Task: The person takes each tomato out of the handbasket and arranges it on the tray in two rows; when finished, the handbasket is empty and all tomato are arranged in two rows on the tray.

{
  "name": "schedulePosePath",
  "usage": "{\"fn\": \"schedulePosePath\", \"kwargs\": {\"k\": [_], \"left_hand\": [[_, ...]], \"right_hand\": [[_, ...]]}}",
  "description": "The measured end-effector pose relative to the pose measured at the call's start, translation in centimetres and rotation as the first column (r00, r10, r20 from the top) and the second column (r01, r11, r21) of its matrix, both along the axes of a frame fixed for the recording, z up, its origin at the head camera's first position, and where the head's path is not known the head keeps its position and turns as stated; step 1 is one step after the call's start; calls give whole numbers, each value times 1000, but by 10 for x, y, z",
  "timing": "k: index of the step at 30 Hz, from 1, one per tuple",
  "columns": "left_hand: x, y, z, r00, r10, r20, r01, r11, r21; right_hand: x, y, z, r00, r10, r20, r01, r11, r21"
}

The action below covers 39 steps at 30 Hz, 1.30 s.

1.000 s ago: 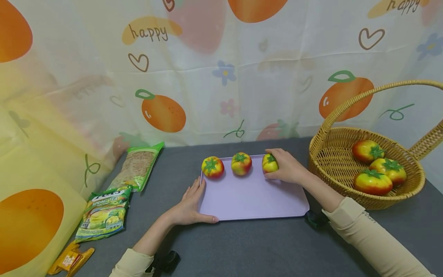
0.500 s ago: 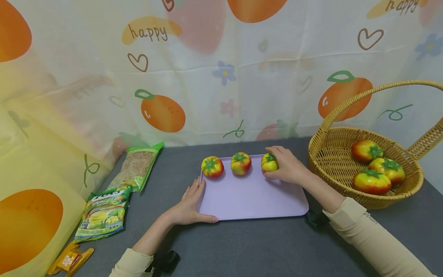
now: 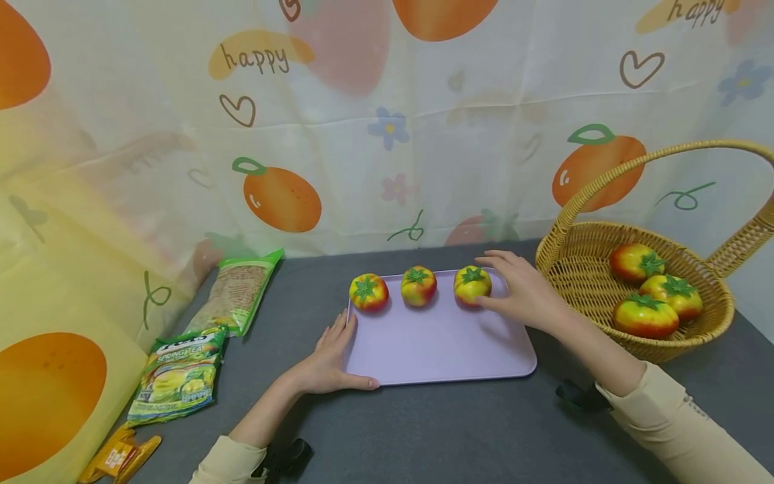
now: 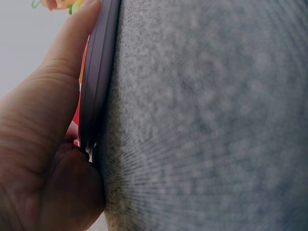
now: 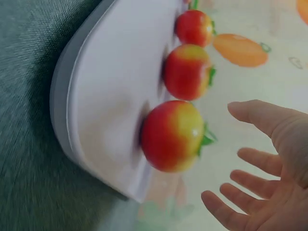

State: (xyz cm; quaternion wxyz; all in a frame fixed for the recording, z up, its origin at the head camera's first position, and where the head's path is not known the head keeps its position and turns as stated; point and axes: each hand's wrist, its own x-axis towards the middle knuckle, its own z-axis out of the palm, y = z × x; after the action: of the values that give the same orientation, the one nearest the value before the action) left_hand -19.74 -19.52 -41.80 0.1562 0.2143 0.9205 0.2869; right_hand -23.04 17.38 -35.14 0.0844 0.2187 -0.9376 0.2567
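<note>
Three red-and-yellow, tomato-like fruits with green leafy tops stand in a row along the back of a lilac tray: a left one, a middle one and a right one. My right hand is beside the right fruit, fingers spread; in the right wrist view the hand is apart from that fruit and holds nothing. My left hand rests at the tray's front left corner, its fingers along the left side and thumb on the front edge. The left wrist view shows that thumb against the rim.
A wicker basket with a tall handle stands at the right, holding three more such fruits. At the left lie a green-edged clear bag, a green snack packet and a small orange wrapper. A printed cloth hangs behind.
My right hand has let go of the right fruit and drawn back to the right. The fruit stays on the tray. The left hand keeps its place.
</note>
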Motion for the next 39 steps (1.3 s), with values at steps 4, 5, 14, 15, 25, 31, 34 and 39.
{"fn": "schedulePosePath", "kwargs": {"k": [4, 5, 14, 15, 25, 31, 34, 39], "left_hand": [[0, -1, -1, 1000, -1, -10, 0, 1000, -2], [-1, -1, -1, 1000, -1, -12, 1, 1000, -1], [0, -2, -1, 1000, 22, 3, -22, 1000, 4], [0, -2, -1, 1000, 24, 6, -24, 1000, 4], [-1, -1, -2, 999, 31, 10, -31, 1000, -3], [-1, 0, -4, 1000, 28, 10, -28, 1000, 0], [-2, 0, -5, 1000, 27, 11, -27, 1000, 5], [-3, 1, -7, 1000, 25, 12, -25, 1000, 3]], "right_hand": [[14, 13, 10, 998, 11, -65, -11, 1000, -11], [19, 17, 12, 997, 10, -77, -11, 1000, -12], [46, 59, 25, 985, -47, -165, 45, 999, -17], [48, 64, 26, 983, -61, -172, 60, 998, -14], [52, 125, 29, 986, -147, -83, 159, 974, 164], [47, 145, 22, 975, -221, 37, 202, 938, 282], [46, 152, 19, 968, -240, 68, 207, 924, 322], [44, 160, 15, 954, -281, 108, 222, 899, 377]]}}
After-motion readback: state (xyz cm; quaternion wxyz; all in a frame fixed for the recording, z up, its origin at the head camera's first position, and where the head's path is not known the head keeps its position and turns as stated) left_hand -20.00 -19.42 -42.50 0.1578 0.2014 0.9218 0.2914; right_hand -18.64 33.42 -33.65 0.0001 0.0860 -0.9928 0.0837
